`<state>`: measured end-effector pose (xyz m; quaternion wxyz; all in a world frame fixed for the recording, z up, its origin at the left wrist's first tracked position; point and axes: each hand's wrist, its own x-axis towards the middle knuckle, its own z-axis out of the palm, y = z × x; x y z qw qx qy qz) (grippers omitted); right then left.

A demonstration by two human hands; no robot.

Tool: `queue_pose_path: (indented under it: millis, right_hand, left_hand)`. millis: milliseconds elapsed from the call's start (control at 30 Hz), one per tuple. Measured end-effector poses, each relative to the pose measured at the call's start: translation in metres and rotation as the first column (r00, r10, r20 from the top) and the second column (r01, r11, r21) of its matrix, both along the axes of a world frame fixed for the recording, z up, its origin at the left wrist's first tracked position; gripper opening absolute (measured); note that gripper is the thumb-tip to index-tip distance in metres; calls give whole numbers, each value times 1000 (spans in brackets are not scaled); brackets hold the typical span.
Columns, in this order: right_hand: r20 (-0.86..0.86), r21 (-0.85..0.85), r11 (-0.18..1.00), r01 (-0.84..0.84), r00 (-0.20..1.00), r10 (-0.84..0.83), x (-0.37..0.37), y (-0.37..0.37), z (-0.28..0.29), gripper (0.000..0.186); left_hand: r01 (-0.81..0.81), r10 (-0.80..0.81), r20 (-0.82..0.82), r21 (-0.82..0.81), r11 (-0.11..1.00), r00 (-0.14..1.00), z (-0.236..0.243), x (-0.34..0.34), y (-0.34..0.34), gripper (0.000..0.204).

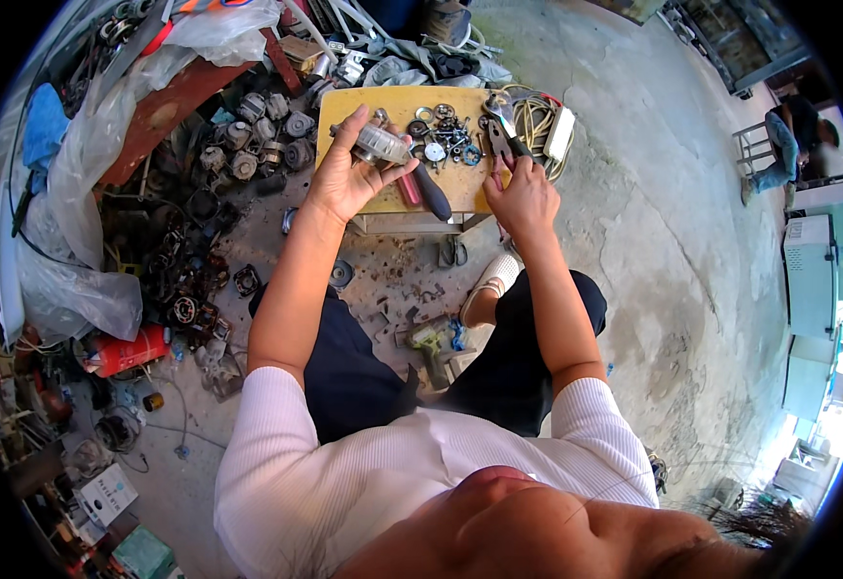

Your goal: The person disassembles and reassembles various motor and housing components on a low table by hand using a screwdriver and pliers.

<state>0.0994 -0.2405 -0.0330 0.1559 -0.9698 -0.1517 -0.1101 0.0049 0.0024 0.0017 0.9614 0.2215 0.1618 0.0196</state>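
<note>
"Head view, from the far left?"

"First, crumpled clear plastic sheeting (69,217). Next to it, a heap of rounded, grey metal motor parts (243,140) on the grey concrete floor (653,183)."

"And in the left hand (344,183)?"

"A rounded, grey metal housing (380,145), raised above the yellow, rectangular tabletop (468,198). Holds it between thumb and fingers, palm turned up and loosely cupped."

"Moving right?"

"A screwdriver with a thick, dark handle (431,193), just beside the left fingertips; cannot tell whether touching. Down on the floor, a yellow-green power drill (428,343). Up on the tabletop, a scatter of small metal rings and dark parts (448,135)."

"Right hand (525,201)?"

"Curled round the pink-red handles of grey-jawed pliers (498,141), at the tabletop's right side. Cannot tell how tightly."

"Farther right?"

"A coil of beige cable (534,113), touching a white, oblong power strip (559,135). Well apart, across the floor, a person in blue trousers (781,150)."
</note>
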Motion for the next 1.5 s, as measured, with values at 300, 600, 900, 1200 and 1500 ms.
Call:
queue_pose_path:
  millis: [300, 600, 900, 1200, 1500]
  right_hand:
    - [-61, -51, 999, -18, 998, 15, -1, 3, 11, 45]
    - [-354, 867, 490, -89, 583, 731, -18, 39, 47, 60]
    - [-369, 825, 538, -174, 556, 745, -23, 53, 46, 77]
    - [-533, 800, 356, 483, 298, 792, -10, 45, 47, 61]
    - [-439, 576, 161, 801, 137, 888, -6, 43, 44, 53]
  left_hand:
    - [46, -45, 18, -38, 998, 999, 2, -4, 0, 66]
    - [142, -129, -66, 254, 957, 989, 8, -1, -23, 66]
    - [218, -210, -62, 347, 912, 976, 15, 2, -26, 84]
    - [347, -342, -61, 212, 913, 938, 24, -1, -20, 89]
    - [-339, -3, 352, 899, -276, 936, 32, -13, -30, 64]
